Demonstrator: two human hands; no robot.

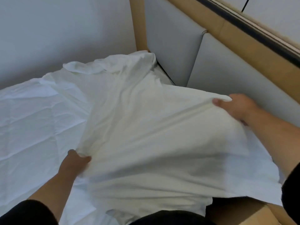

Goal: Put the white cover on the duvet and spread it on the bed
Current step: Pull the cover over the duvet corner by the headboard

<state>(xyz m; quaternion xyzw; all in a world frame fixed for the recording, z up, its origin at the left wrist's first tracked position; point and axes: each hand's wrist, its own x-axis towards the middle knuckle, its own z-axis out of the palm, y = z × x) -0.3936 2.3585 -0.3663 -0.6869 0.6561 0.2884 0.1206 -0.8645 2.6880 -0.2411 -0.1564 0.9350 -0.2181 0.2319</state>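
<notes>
A creamy-white crumpled fabric cover (146, 127) is held raised over the bed's wrinkled white sheet (32, 114). Its near-left edge is gripped by the left hand (76, 163), and its far-right edge is pinched by the right hand (237, 108). A grey padded headboard with tan trim (175, 46) is seen behind, beside a pale wall (56, 30).

I note the bed (24, 114) hemmed on two sides: the wall (56, 30) runs along its far left edge, and the padded headboard (178, 46) with its tan wooden frame (138, 21) closes off the top and right, so I see no passage there. The raised white cover (146, 119) billows between my left hand (76, 161) and right hand (238, 108), blocking the middle. Open room lies over the flat sheet at left.
</notes>
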